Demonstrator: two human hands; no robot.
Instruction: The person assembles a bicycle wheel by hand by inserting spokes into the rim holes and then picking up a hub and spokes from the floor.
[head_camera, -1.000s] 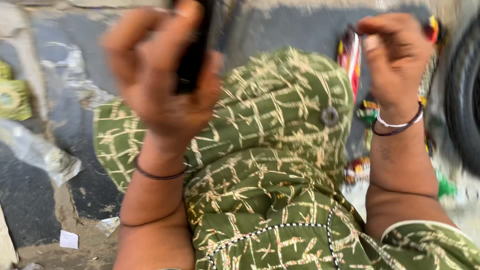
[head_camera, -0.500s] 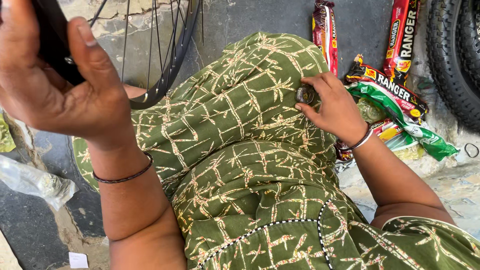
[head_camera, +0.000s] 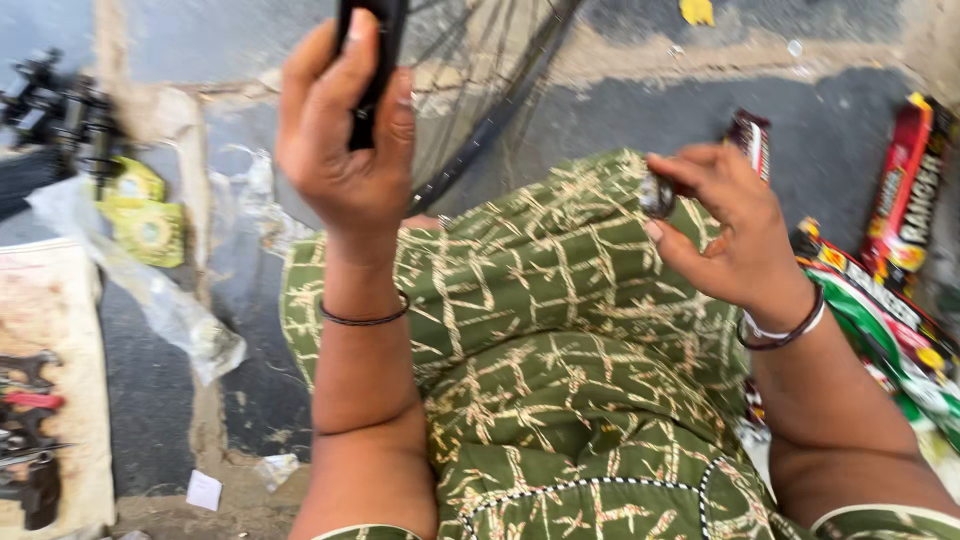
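My left hand (head_camera: 345, 150) is raised and shut on a narrow black object (head_camera: 372, 60) that runs up out of view. Just behind it stands a spoked bicycle wheel (head_camera: 490, 90) with a black rim. My right hand (head_camera: 735, 235) pinches a small round dark metal part (head_camera: 657, 195) between thumb and fingertips, above my knee. My lap is covered by green patterned cloth (head_camera: 560, 380). Both wrists wear bangles.
Red and green printed packages (head_camera: 900, 260) lie on the ground at right. At left are a clear plastic bag (head_camera: 150, 290), yellow-green packets (head_camera: 145, 215), dark metal parts (head_camera: 60, 110), and tools on a worn board (head_camera: 40, 400). The ground is dark, cracked pavement.
My right hand has lifted from the cloth with the small round part in its fingers. My left hand, still gripping the black object, has shifted toward the middle of the view. The camera has moved.
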